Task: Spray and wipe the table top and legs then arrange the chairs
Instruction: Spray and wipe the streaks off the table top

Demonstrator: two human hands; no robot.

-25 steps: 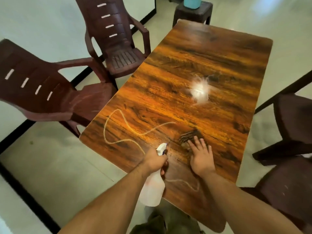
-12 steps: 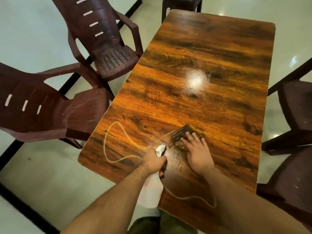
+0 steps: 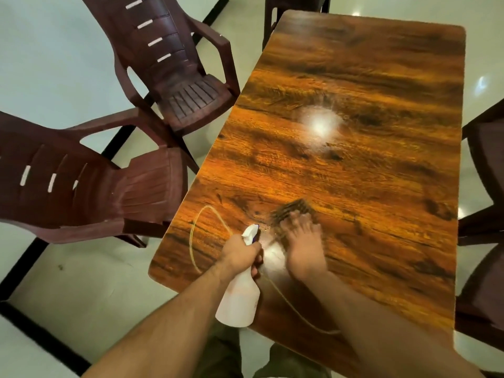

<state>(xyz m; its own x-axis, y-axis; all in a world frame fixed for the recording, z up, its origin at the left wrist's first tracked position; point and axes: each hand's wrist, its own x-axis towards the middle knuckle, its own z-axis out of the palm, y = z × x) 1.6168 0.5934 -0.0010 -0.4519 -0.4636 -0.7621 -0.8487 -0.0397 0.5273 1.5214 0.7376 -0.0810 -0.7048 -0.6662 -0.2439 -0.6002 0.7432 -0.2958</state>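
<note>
The person's left hand (image 3: 240,253) is gripping the white plastic spray bottle (image 3: 240,298) around its neck, with the nozzle pointing over the near end of the glossy orange-brown wood-grain table top (image 3: 368,173). The right hand (image 3: 302,246) is pressing flat, fingers spread, on a dark ribbed cloth (image 3: 294,210) that is lying on the table just beyond the nozzle. The hand is showing blurred, so it is probably sweeping. To wipe well, the person is best off spraying ahead of the cloth rather than onto the fingers, and working in overlapping strokes toward the far end, which is looking unwiped. Two dark maroon plastic armchairs (image 3: 174,77) are standing just beside the left edge, angled away. The legs and the chair arranging are looking not yet done.
</note>
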